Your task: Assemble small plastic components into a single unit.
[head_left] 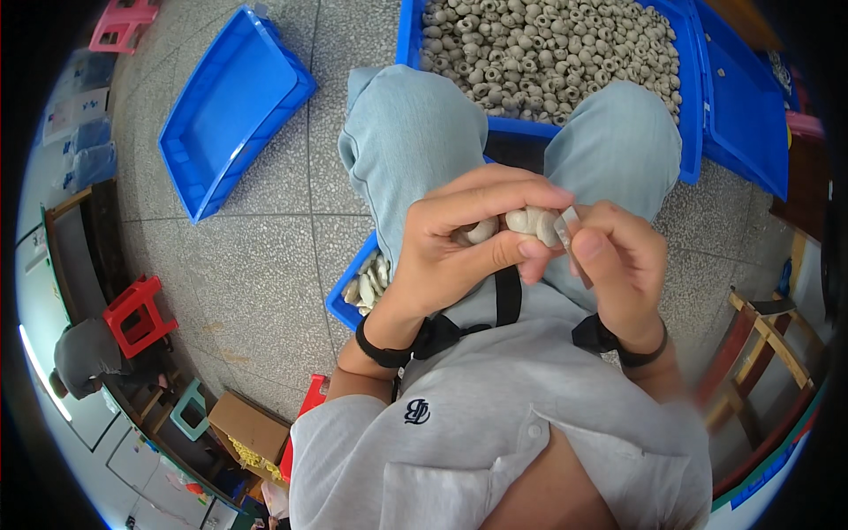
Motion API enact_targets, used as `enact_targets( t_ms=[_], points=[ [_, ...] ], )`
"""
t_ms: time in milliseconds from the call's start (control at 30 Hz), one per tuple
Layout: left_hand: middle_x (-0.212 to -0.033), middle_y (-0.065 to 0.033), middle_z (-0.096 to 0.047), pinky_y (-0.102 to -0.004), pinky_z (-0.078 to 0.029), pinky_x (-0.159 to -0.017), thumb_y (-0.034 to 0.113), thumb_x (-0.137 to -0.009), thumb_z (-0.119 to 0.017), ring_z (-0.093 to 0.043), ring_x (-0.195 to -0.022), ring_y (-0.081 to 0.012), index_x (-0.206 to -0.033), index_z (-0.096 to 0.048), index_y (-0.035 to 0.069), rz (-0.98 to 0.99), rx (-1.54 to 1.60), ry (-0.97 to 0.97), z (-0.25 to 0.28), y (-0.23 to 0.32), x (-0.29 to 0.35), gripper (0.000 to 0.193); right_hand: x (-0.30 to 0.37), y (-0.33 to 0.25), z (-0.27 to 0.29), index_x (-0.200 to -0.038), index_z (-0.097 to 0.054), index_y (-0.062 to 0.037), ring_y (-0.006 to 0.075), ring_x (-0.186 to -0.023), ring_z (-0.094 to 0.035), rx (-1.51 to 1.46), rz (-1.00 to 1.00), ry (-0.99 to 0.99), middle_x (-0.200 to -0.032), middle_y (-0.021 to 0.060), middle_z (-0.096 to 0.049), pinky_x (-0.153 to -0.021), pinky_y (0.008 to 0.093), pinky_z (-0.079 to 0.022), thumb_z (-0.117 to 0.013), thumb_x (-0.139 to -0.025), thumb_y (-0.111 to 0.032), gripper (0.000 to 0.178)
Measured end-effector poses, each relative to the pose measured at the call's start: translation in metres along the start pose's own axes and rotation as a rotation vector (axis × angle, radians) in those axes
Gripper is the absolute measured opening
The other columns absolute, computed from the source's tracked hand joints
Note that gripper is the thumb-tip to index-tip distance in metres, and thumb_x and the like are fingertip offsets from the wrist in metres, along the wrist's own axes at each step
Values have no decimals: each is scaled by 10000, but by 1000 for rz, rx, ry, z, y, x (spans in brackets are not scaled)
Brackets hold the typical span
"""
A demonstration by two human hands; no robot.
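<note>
In front of my lap, my left hand [450,234] is closed around a pale grey, lumpy unglazed clay piece [530,223]. Another rounded grey clay part [479,231] shows within the curl of the same hand; I cannot tell whether the two are joined. My right hand [625,269] pinches a thin flat blade [574,243] between thumb and fingers. Its edge lies against the right end of the clay piece. Beyond my knees, a large blue crate [407,40] holds many small, round grey pieces with holes. Several longer pale pieces [369,284] lie in a small blue bin [338,303] by my left forearm.
Another blue crate [221,106] rests on the speckled floor at far left, and a blue tray [746,115] adjoins the large crate's right side. A red stool [140,315], a person [88,353] and a cardboard box [249,424] are left. A wooden frame [768,353] stands right.
</note>
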State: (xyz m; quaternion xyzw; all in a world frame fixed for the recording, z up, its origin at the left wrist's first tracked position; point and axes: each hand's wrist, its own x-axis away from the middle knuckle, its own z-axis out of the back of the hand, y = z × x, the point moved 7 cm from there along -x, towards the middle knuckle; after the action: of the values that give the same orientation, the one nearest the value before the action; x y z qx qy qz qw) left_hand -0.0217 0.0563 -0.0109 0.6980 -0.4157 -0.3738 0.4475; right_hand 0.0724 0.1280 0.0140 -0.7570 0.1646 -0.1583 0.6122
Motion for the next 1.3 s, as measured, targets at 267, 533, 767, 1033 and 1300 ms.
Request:
enact_targets(
  t_ms=[267, 533, 767, 1033, 1300],
  points=[
    [-959, -143, -585, -298, -450, -750, 235, -723, -679, -571, -860, -207, -999, -592, -32, 61, 19, 29, 1, -6, 2, 394, 2, 3, 0, -841, -572, 44, 89, -658, -549, -97, -100, -2, -707, 83, -594, -575, 200, -426, -479, -880, -135, 206],
    [-957, -140, -585, -298, -451, -749, 251, -717, -683, -568, -863, -205, -1000, -591, -34, 31, -11, 24, 0, -5, 1, 413, 3, 4, 0, -841, -570, 51, 85, -662, -540, -158, -152, -19, -717, 83, -586, -575, 194, -424, -484, -878, -125, 200],
    [-964, -142, -573, -264, -449, -685, 152, -746, -643, -571, -780, -184, -1015, -583, -43, 72, 3, 24, -2, -3, 0, 338, 3, 8, 1, -837, -565, 48, 76, -664, -528, -177, -188, -16, -729, 71, -572, -582, 193, -426, -485, -877, -117, 188],
    [-963, -142, -576, -224, -481, -599, 31, -778, -600, -587, -739, -146, -1067, -536, -47, 89, 160, 31, -4, -5, -1, 305, 4, 17, 9, -778, -526, 14, 64, -556, -463, -216, -30, 94, -619, 44, -517, -562, 226, -436, -458, -892, -168, 225],
    [-902, -83, -605, -185, -425, -581, 111, -798, -600, -542, -735, -83, -1034, -567, -6, 221, 211, 80, 2, -13, 2, 265, 3, 7, 18, -717, -475, -5, 89, -523, -443, -189, 80, 142, -569, 57, -468, -544, 251, -436, -410, -909, -206, 285]
  ],
)
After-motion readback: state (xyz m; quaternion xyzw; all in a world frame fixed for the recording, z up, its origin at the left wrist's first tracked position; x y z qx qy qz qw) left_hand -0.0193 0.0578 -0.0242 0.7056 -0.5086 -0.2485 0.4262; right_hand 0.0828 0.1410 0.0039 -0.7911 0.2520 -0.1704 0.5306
